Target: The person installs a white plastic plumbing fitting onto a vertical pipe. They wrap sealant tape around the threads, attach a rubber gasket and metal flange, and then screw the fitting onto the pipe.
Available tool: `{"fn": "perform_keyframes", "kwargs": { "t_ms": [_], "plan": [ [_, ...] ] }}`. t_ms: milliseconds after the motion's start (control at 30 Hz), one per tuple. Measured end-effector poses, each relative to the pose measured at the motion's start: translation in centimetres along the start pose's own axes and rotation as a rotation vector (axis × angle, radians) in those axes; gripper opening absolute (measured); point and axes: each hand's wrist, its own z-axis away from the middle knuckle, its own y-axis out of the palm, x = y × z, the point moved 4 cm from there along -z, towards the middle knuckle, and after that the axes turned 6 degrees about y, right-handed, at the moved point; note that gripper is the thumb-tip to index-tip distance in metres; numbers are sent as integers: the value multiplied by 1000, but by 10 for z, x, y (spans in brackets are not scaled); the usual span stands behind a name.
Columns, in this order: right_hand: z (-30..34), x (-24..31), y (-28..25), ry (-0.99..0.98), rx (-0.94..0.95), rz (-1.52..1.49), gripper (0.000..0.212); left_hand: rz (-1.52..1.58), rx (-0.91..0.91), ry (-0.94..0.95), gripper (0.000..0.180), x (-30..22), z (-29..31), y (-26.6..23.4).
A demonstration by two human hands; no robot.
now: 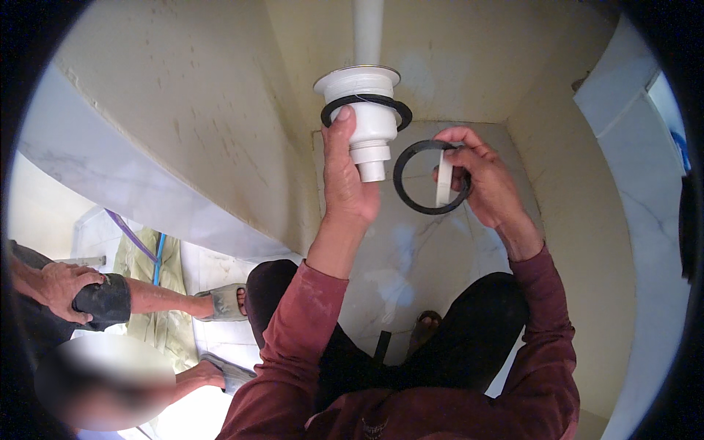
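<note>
My left hand (345, 176) is wrapped round a white plastic sink drain fitting (374, 123) with a thin metal flange (358, 70) on top and a narrow stepped outlet at the bottom. Around its body sits a black rubber ring (403, 117), slightly tilted, with my thumb near it. To the right, my right hand (485, 176) pinches a second black rubber ring (399, 180) together with a white plastic piece (443, 180) seen edge-on. Some of that piece lies hidden behind my fingers. The two hands are apart, at about the same height.
A white pipe (368, 33) runs upward behind the fitting. Plastered walls (198, 88) enclose me left and right, with marble-like slab edges (632, 191). At lower left another person sits, a hand (70, 290) on a knee, near purple and blue hoses (158, 257).
</note>
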Motion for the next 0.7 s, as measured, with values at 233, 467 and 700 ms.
{"fn": "perform_keyframes", "kwargs": {
  "t_ms": [233,467,700],
  "plan": [
    [-2,-12,9,119,-29,-60,27,-23,5,28,65,-6,3,9],
    [-2,4,10,-57,-6,-102,37,0,13,-77,65,16,3,-2],
    [10,20,-1,-217,-100,34,42,-306,118,-114,66,28,10,-2]
  ]
}}
